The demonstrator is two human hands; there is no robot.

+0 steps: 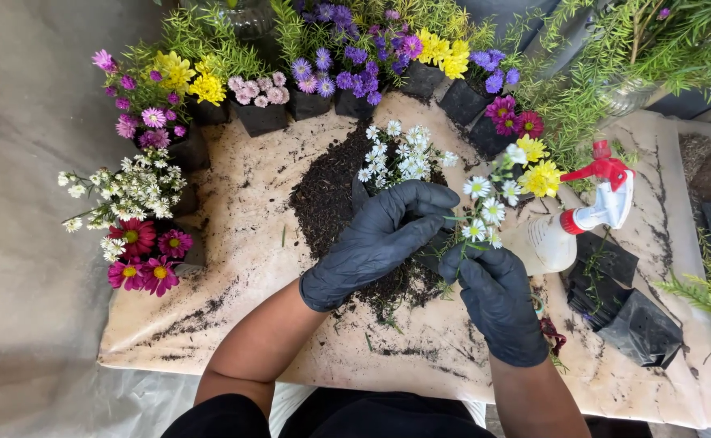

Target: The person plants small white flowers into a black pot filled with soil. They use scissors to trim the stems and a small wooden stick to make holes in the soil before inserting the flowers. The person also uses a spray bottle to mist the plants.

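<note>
Gripping a small black nursery pot (pixel 430 253) over the spilled soil (pixel 331 195), the gloved left hand (pixel 384 235) hides most of it; the right hand (pixel 493 292) pinches the white daisy stems (pixel 479 219), its fingertips buried among leaves.

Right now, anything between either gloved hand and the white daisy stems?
Nothing visible. The left hand and the right hand both already touch the white daisy stems, over the soil pile. The spray bottle lies apart, to the right.
</note>
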